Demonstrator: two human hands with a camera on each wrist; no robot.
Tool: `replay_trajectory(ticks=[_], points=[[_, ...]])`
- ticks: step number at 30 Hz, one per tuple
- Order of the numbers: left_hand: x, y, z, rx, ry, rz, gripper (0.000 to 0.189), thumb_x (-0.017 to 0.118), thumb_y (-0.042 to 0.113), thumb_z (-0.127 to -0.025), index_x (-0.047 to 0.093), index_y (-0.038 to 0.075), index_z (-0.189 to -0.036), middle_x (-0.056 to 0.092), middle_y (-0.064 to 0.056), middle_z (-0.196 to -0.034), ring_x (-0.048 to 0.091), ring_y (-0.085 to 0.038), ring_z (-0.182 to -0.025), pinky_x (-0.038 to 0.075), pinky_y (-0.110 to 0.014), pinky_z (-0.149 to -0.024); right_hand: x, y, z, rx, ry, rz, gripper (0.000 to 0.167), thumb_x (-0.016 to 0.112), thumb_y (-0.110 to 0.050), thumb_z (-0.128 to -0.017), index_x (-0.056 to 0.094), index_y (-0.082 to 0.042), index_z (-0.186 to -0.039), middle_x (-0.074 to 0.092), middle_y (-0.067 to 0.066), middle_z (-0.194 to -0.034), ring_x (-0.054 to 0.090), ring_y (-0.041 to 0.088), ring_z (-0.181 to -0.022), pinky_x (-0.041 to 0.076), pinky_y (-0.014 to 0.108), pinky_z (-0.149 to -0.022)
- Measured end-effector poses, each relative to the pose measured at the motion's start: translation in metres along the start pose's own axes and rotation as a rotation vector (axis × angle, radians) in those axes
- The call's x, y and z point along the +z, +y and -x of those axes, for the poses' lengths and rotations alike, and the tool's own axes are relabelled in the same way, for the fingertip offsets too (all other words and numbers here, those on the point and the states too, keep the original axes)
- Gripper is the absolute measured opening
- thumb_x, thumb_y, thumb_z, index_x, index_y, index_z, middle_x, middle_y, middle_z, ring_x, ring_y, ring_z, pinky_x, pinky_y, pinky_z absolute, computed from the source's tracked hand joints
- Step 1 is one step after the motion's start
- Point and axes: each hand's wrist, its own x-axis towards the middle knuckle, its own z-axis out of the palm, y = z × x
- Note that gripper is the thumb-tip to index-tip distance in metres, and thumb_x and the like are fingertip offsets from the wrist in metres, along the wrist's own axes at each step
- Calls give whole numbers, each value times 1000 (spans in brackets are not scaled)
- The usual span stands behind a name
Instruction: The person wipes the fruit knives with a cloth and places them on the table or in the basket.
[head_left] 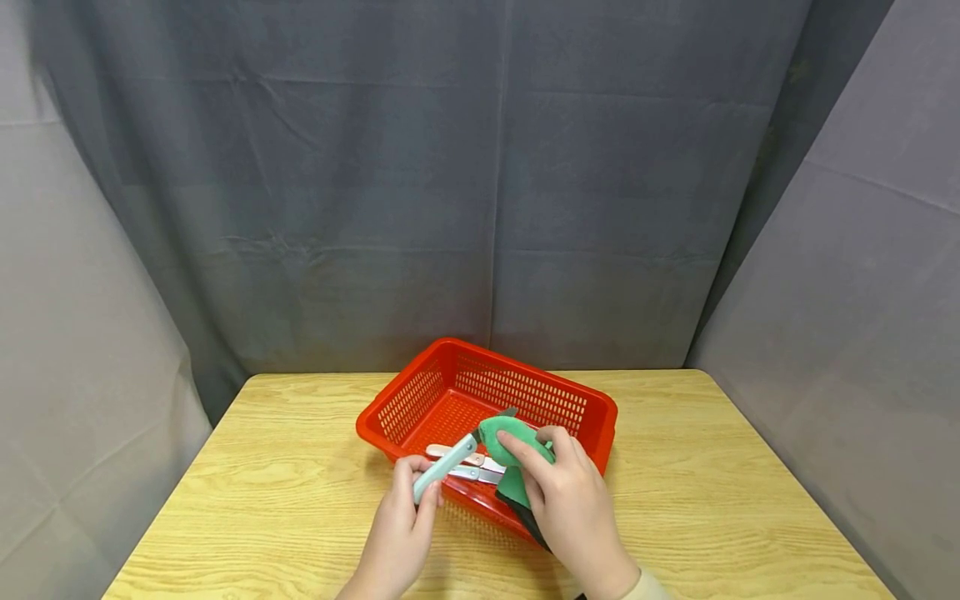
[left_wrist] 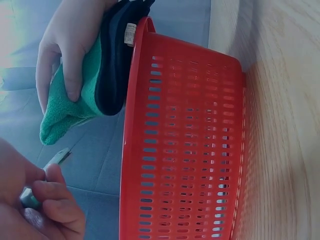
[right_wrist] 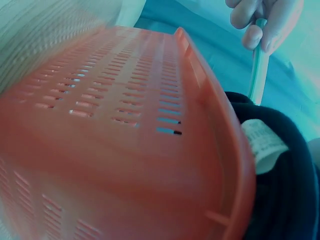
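My left hand (head_left: 397, 529) grips the pale mint handle of a knife (head_left: 444, 471), which points up and to the right over the basket. My right hand (head_left: 576, 496) pinches a green cloth (head_left: 498, 435) with a black backing around the knife's blade; the tip sticks out beyond the fold. Part of the cloth hangs over the rim of the red basket (head_left: 372, 433). Inside that basket lie a knife with a pale pink handle (head_left: 441, 451) and one with a pale blue handle (head_left: 464, 472). In the right wrist view the mint handle (right_wrist: 258, 77) shows between the left fingers.
The perforated basket stands at an angle on a light wood table (head_left: 285, 483). Behind it hangs a dark grey curtain (head_left: 375, 208), with paler cloth walls (head_left: 840, 292) at both sides. A white label (left_wrist: 130, 34) is on the cloth's black side.
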Motion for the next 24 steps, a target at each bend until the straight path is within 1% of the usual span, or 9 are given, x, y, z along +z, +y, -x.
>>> replay_trajectory(ticks=[4, 10, 13, 16, 20, 24], points=[[0, -1, 0, 10, -12, 11, 18, 57, 1, -102, 53, 7, -117, 58, 4, -84, 52, -2, -76, 48, -24, -69, 0, -2, 1, -21, -17, 0, 60, 88, -4, -77, 72, -34, -126, 59, 7, -104, 55, 17, -80, 51, 30, -64], [0, 1, 0, -1, -52, 50, 17, 55, 2, -104, 54, 9, -119, 57, 4, -85, 54, -4, -78, 49, -24, -69, 2, -2, 1, -35, -33, 0, 59, 89, -7, -77, 72, -35, -126, 60, 7, -105, 56, 17, -79, 51, 29, -66], [-1, 2, 0, -3, -59, 58, 18, 54, 1, -103, 54, 9, -120, 57, 4, -86, 54, -5, -79, 49, -24, -70, 3, -2, 2, -34, -29, -7, 59, 89, -7, -77, 73, -35, -126, 60, 7, -105, 55, 16, -79, 50, 29, -65], [-1, 2, 0, 21, -56, 46, 19, 54, 0, -103, 54, 8, -120, 56, 4, -85, 53, -4, -78, 49, -24, -70, 3, -1, 2, -25, -24, -11, 59, 89, -6, -77, 73, -35, -126, 59, 7, -104, 55, 16, -79, 50, 28, -65], [-1, 1, 0, 76, -36, 17, 19, 56, 0, -102, 53, 6, -120, 53, 6, -83, 49, -2, -75, 46, -23, -67, 3, 0, 1, -6, -25, -14, 59, 89, -5, -77, 73, -34, -126, 59, 6, -103, 54, 16, -80, 50, 28, -64], [-1, 1, 0, 96, -26, 12, 19, 56, 0, -102, 53, 6, -120, 49, 10, -84, 47, -1, -75, 44, -23, -67, 3, 2, 0, 9, -17, -10, 59, 88, -4, -77, 73, -33, -125, 59, 6, -102, 55, 16, -81, 50, 29, -64]])
